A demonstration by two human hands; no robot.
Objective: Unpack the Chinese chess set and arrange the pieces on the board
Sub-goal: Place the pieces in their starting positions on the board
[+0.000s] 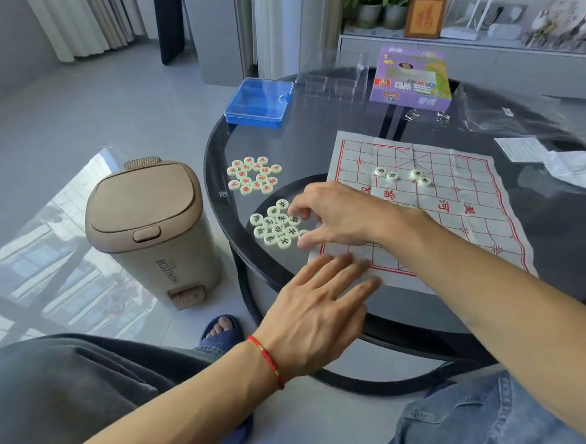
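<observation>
A paper chess board (454, 191) with red lines lies flat on the dark round glass table (559, 226). Several pale round pieces (402, 175) with black characters sit on the board's far half. Left of the board, a cluster of black-lettered pieces (274, 229) lies on the glass, and a cluster of red-lettered pieces (253, 174) lies farther back. My right hand (336, 215) reaches over the black cluster, its fingertips touching pieces at the cluster's right edge. My left hand (319, 309) rests flat, fingers straight, on the board's near left corner.
A blue plastic case (258, 102), a clear tray (331, 78) and the purple set box (409, 77) stand at the table's back. Plastic wrap (504, 112) and a paper leaflet (520, 149) lie at the right. A beige bin (148, 227) stands on the floor, left of the table.
</observation>
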